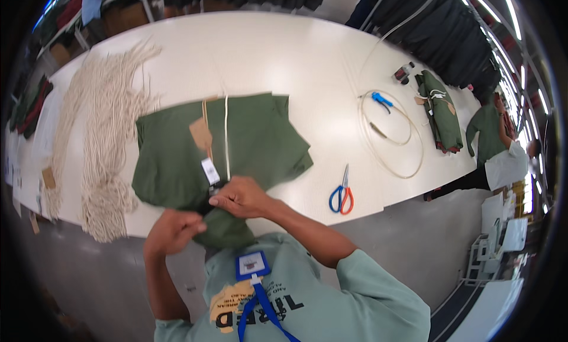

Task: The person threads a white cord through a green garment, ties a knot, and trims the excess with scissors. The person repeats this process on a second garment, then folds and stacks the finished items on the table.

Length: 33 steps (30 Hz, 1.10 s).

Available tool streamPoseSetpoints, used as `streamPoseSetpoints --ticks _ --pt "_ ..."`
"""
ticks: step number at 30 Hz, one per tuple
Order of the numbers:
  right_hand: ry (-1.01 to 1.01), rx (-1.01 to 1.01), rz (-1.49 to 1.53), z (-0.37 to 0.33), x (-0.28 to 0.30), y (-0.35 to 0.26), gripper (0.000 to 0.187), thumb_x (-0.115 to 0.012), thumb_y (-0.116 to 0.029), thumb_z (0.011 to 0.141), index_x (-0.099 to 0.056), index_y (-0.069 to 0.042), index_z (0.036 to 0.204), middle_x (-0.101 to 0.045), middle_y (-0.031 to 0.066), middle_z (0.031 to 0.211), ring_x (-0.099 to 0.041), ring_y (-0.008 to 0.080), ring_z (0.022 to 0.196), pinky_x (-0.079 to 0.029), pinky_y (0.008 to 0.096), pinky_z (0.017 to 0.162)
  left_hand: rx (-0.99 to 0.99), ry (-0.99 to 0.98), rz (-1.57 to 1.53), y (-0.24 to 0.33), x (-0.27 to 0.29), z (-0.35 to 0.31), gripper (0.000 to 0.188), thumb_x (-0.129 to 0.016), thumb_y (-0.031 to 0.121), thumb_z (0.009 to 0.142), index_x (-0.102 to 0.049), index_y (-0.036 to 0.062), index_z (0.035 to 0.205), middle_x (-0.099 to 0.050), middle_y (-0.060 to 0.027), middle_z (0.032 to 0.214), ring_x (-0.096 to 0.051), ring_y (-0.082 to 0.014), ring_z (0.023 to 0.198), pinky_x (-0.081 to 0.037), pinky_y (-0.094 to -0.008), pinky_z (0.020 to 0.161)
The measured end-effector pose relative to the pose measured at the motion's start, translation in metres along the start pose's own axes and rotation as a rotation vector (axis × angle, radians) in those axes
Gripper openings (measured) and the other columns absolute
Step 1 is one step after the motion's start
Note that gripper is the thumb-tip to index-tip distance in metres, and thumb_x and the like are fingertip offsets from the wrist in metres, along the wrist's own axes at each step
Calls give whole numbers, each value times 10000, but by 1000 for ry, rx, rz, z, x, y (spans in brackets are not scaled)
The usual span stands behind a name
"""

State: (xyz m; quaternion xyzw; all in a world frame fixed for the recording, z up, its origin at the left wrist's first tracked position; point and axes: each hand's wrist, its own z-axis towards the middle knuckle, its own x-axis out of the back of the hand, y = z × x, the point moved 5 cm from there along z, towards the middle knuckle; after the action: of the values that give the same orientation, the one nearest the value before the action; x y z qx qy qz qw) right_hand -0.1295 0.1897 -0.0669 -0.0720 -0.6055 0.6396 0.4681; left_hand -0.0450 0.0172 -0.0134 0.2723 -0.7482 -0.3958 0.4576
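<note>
stretching across most of the view, a long pale table (266, 58) carries everything else. on it, at the near edge, lies a folded dark green garment (254, 144), its lower part hanging over the edge toward the person. left of the garment sits a big bundle of cream cords (100, 135), with one thin cord (226, 135) running down over the garment itself. right of the garment, well apart, a pale hose loop (390, 135) with a blue fitting lies on the table, and beyond it a second pile of green garments (441, 111). between garment and loop, near the table edge, lie blue and orange scissors (342, 194). on the garment are a brown card tag (201, 132) and a small white tag (210, 171). the right hand (242, 197) presses on the garment's near fold, fingers curled and pinching the cloth just below the white tag. the left hand (173, 231) is closed around the hanging fabric at the garment's lower left
</note>
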Motion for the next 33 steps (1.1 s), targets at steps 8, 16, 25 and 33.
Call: streamPoseSetpoints --ticks 8,16,25,33 --pt "111 -92 -107 23 -35 118 489 -571 -444 967 -597 -27 714 -600 152 803 -560 374 804 -456 482 696 78 124 -493 -63 37 -42 285 -812 93 797 -565 -43 752 -550 -50 685 -502 -76 704 -402 -308 621" --pt "266 81 429 24 -9 61 242 -622 -269 984 -662 -36 929 -606 92 889 -609 199 917 -470 327 788 -117 -220 -323 -8 42 15 211 -708 56 876 -549 -39 775 -465 -10 725 -425 -87 705 -348 -295 625" --pt "50 -204 -64 -80 94 -4 412 -675 -350 935 -540 -13 741 -507 127 587 -448 273 529 -363 406 531 -70 -479 -143 3 -9 118 198 -719 190 921 -710 2 985 -609 27 721 -505 -32 689 -406 -232 620" --pt "165 -613 -277 -103 45 -12 266 -658 -368 918 -684 -103 917 -635 119 720 -629 310 669 -476 400 624 -291 -657 84 14 -58 158 278 -744 225 886 -721 -15 1026 -723 -97 810 -619 -106 708 -490 -289 659"
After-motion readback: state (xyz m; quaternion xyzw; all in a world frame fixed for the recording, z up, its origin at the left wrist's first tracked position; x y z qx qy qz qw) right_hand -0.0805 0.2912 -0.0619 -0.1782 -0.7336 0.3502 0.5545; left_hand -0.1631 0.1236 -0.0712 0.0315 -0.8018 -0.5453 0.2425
